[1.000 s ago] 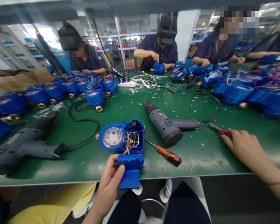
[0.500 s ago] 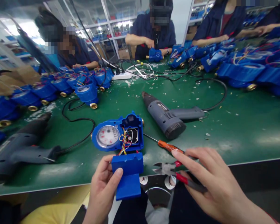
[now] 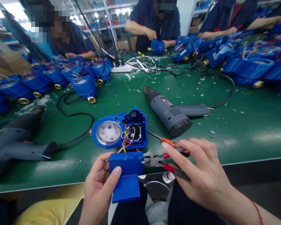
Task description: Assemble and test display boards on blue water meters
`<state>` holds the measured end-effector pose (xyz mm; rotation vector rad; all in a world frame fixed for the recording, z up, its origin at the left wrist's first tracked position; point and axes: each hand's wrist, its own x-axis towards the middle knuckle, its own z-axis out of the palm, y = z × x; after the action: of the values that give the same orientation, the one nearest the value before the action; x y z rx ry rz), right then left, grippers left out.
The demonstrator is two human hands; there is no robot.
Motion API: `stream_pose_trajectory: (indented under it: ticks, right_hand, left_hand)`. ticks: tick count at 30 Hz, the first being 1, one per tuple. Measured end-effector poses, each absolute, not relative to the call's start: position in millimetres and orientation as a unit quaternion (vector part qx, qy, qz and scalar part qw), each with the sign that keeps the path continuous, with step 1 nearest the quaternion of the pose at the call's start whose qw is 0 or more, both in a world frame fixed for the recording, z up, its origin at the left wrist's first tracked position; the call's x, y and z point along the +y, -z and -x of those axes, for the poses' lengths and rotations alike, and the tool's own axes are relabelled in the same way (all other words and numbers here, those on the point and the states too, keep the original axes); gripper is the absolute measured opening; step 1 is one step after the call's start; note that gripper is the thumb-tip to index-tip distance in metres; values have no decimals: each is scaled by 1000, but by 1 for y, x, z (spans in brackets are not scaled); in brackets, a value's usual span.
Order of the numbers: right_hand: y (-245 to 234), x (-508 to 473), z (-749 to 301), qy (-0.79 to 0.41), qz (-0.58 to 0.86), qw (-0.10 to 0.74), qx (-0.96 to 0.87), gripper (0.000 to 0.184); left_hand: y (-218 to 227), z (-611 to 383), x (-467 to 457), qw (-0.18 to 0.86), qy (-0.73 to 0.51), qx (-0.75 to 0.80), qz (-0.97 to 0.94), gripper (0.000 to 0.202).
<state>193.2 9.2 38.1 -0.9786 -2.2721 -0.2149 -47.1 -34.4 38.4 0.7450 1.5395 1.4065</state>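
My left hand (image 3: 101, 181) pinches a blue plastic cover (image 3: 125, 176) by its left side, at the front edge of the bench. Wires run from the cover to a blue water meter (image 3: 109, 132), which lies with its round dial face up and its wiring compartment open. My right hand (image 3: 199, 168) is closed round red-and-grey diagonal cutters (image 3: 155, 161). Their jaws stand parted, with the tips at the right edge of the cover; whether they touch it I cannot tell. Behind my right fingers lies a screwdriver (image 3: 170, 142) with an orange handle, partly hidden.
A grey heat gun (image 3: 170, 109) lies behind the screwdriver, another heat gun (image 3: 21, 140) at the left. Blue meters (image 3: 84, 86) crowd both sides. A power strip (image 3: 121, 68) with tangled cables and white scraps lies on the green bench (image 3: 121, 97). Several people work across it.
My right hand has brought the cutters left, from a gap beside the cover to its right edge. My left hand still holds the cover. The view has shifted slightly.
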Motion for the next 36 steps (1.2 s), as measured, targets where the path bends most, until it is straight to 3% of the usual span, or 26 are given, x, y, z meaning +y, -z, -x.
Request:
stream_pose_trajectory:
  ticks: [18, 36]
  right_hand:
    - [-46, 16, -192, 73, 343, 275, -895, 48]
    - [-52, 19, -193, 41, 330, 279, -901, 33]
  left_hand:
    - [-48, 43, -35, 487, -577, 588, -290, 36]
    - [-56, 37, -34, 503, -586, 592, -231, 42]
